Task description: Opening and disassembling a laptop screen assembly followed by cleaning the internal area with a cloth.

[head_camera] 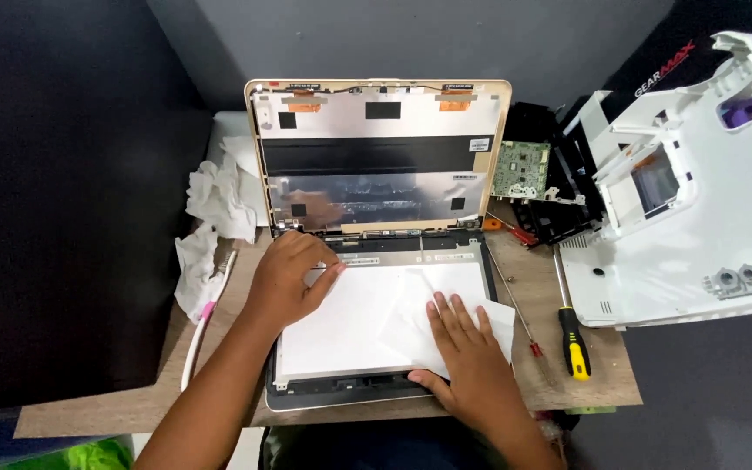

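Observation:
An opened laptop stands on a small wooden table, its bare lid shell (376, 157) upright with the screen panel removed. The white screen panel (350, 322) lies face down over the laptop's base. My left hand (289, 278) rests at the panel's top left edge near the hinge, fingers curled and pinching something small there; what it is I cannot tell. My right hand (463, 352) lies flat, fingers spread, on a white sheet of paper (419, 322) at the panel's lower right.
Crumpled white tissues (215, 209) and a white-pink tool (202, 326) lie at the left. A yellow-handled screwdriver (574, 339), a thin red-handled screwdriver (520, 313), a green circuit board (521, 168) and a large dismantled white plastic housing (698, 191) sit at the right.

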